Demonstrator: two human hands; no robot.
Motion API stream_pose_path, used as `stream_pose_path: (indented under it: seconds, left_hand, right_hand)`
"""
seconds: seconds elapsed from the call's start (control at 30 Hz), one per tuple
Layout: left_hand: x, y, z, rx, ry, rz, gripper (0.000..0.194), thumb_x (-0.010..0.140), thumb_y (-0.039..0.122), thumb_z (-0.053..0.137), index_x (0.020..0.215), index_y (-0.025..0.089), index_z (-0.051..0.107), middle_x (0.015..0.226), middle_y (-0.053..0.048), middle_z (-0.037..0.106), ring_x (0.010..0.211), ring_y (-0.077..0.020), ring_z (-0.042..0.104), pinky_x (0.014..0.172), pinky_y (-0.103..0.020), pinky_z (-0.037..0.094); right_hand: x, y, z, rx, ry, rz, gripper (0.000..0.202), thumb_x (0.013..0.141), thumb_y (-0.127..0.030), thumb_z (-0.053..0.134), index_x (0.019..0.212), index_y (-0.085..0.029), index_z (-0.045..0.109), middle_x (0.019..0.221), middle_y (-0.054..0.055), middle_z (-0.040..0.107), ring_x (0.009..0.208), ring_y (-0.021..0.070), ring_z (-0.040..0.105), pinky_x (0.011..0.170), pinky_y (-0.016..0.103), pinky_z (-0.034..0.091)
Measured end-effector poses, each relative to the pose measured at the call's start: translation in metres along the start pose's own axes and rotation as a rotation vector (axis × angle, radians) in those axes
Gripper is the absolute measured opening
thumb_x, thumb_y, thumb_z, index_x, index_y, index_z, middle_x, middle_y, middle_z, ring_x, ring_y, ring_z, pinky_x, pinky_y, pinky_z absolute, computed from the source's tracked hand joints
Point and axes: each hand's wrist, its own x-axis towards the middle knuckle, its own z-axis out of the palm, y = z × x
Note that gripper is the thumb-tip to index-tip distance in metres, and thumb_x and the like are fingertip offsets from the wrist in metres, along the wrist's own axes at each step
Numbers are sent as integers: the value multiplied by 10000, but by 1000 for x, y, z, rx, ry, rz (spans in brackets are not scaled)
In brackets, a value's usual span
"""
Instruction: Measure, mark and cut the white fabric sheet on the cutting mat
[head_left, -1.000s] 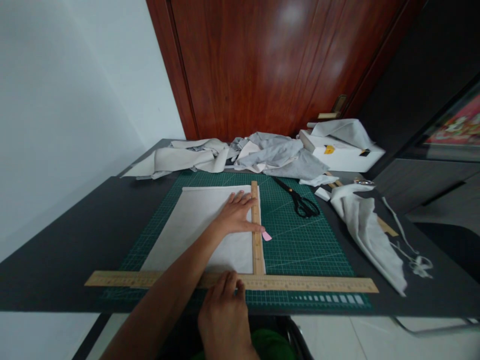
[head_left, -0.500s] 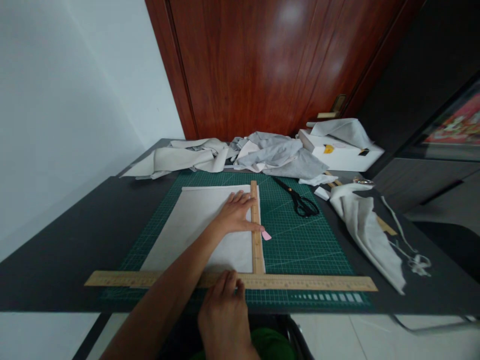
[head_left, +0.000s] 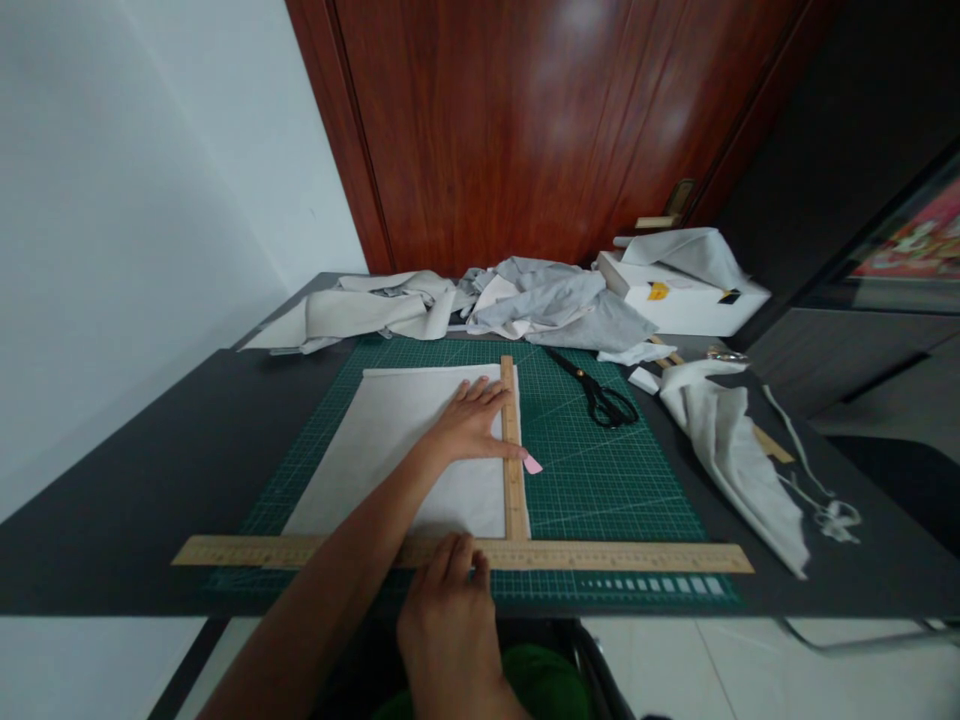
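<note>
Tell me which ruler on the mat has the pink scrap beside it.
The short ruler, under the left hand. The pink scrap sits just right of it; the long ruler lies crosswise, nearer you.

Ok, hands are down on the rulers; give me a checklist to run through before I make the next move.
1. Left hand on the short ruler: ok, fingertips and thumb are over it.
2. Right hand at the long ruler: ok, curled fingers on it.
3. Short ruler's near end up to the long ruler: ok, they meet.
4. Rulers exactly square: cannot tell from this slanted view.
5. Scissors off the white cloth: ok, on the green mat to its right.
6. Pink piece well away from the left thumb: not ok, it lies right at the tip.
</note>
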Motion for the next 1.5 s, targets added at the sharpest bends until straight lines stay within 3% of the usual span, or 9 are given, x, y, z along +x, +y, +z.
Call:
stream_pose_path:
  seconds: [0.17,0.33,0.57,0.8,0.93,1.1,1.2,1.3,1.5]
  left_hand:
    - [-1,2,-3,6,-18,-24,1132,720,928,612,1586,234,384,1700,-98,317,1578,-410,218,1289,-586,129]
    - [0,2,-2,56,-34,-52,1145,730,942,579,1604,230,376,1718,-112,268,1590,-452,121,1284,-596,123]
    - [3,-15,2,176,77,-288,931,938,823,398,1588,156,393,1660,-153,385,1554,-401,287,1267,-534,212]
    - [4,-22,-1,191,52,-392,948,937,856,311,1604,186,388,1693,-118,329,1571,-431,221,1270,-538,179]
    - [3,-20,-3,185,43,-372,977,906,878,367,1641,234,327,1701,-134,303,1565,-477,197,1253,-594,172]
    - [3,-24,-2,137,17,-278,941,909,847,426,1614,224,384,1695,-171,300,1568,-470,194,1249,-620,142]
    - [3,-22,-1,83,14,-197,944,896,839,467,1632,259,348,1698,-144,308,1575,-454,185,1262,-600,130]
    - [2,-15,-2,49,-20,-135,982,848,869,513,1647,340,297,1710,-106,289,1574,-490,143,1247,-656,105]
    - [0,-11,-3,43,-67,-90,888,845,876,515,1593,412,402,1729,-64,245,1575,-511,88,1226,-713,60]
  right_hand:
    - [-1,-1,0,-28,-16,-10,507,986,-34,332,1426,92,550,1441,384,527,1368,479,523,1044,608,522]
    - [-1,-1,1,-41,8,-7,505,988,-44,340,1428,113,534,1422,394,542,1360,481,533,1039,599,529]
    - [-1,-1,3,-39,17,-1,486,990,-49,372,1414,98,558,1422,383,544,1351,481,543,1034,600,536]
    - [0,-2,10,-17,75,13,462,974,-25,412,1386,77,597,1402,381,559,1333,467,574,1017,617,549]
    - [-1,-1,6,-10,66,6,448,974,-32,435,1374,82,604,1389,383,569,1323,467,584,996,616,564]
    - [-2,-1,4,17,73,11,444,982,-70,464,1372,87,606,1391,392,567,1331,473,578,1000,619,563]
    - [-1,-2,7,21,72,20,442,985,-91,478,1370,78,615,1397,386,571,1327,474,584,1001,626,558]
    - [0,-3,13,14,122,37,428,977,-87,501,1353,65,636,1378,384,593,1312,469,601,991,629,562]
    - [0,-2,12,8,105,23,438,971,-45,470,1367,67,621,1385,386,582,1319,461,596,987,625,567]
